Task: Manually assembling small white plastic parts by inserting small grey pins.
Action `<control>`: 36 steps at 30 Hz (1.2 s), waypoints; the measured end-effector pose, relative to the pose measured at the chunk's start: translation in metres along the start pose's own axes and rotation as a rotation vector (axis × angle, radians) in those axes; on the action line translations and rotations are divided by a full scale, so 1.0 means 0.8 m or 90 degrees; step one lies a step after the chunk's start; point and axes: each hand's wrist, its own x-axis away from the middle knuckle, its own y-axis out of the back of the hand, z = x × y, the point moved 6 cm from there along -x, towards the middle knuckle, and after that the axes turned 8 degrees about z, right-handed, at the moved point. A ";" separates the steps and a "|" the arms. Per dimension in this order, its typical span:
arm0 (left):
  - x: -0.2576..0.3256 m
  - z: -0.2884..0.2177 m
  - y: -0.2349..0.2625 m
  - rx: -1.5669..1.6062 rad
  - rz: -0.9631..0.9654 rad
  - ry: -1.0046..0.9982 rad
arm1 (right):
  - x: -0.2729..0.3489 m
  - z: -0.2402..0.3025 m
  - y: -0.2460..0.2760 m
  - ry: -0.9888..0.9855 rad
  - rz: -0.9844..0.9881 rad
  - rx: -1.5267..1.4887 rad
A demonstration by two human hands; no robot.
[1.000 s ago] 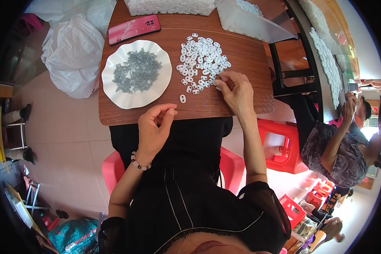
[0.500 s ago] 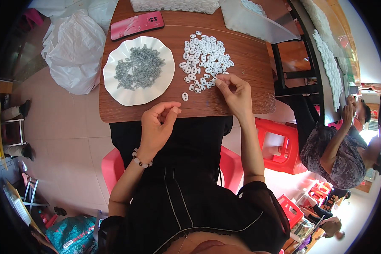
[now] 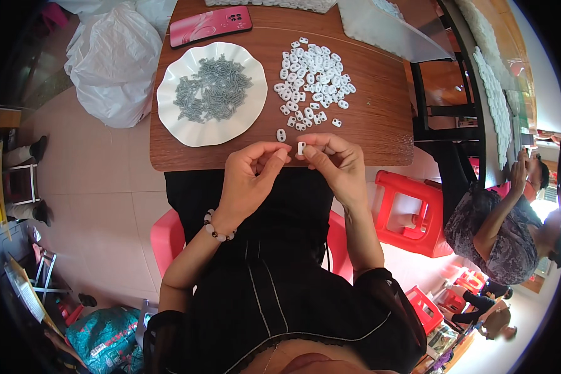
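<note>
Between my right hand's (image 3: pixel 340 168) thumb and fingers is a small white oval piece with two dark holes (image 3: pixel 302 148), held above the table's near edge. Facing it, my left hand (image 3: pixel 248 177) has its thumb and index finger pinched together; anything in them is too small to make out. One loose white two-hole piece (image 3: pixel 281 135) lies just beyond my fingertips. Farther back is a loose heap of the same white pieces (image 3: pixel 318 71). To its left, a white wavy-rimmed plate (image 3: pixel 170 115) bears many short grey translucent rods (image 3: pixel 213 90).
A pink phone (image 3: pixel 210 26) lies at the table's (image 3: pixel 380 134) back left, with a translucent bin (image 3: pixel 389 37) at the back right. A white plastic bag (image 3: pixel 112 65) stands left. Right are a red stool (image 3: pixel 386 206) and another person (image 3: pixel 495 227) at a table.
My right hand has come left and nearer from the heap, bringing a white two-hole piece up to my left hand. The table view has shifted slightly upward and right.
</note>
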 end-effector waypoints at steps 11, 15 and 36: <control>0.002 -0.003 0.007 -0.085 -0.024 -0.051 | 0.001 -0.007 -0.013 -0.034 0.016 0.048; 0.003 -0.004 0.009 -0.112 -0.042 -0.062 | 0.000 -0.009 -0.014 -0.041 0.034 0.048; 0.007 -0.006 0.007 -0.165 -0.017 0.005 | -0.005 -0.005 -0.016 -0.047 0.136 0.234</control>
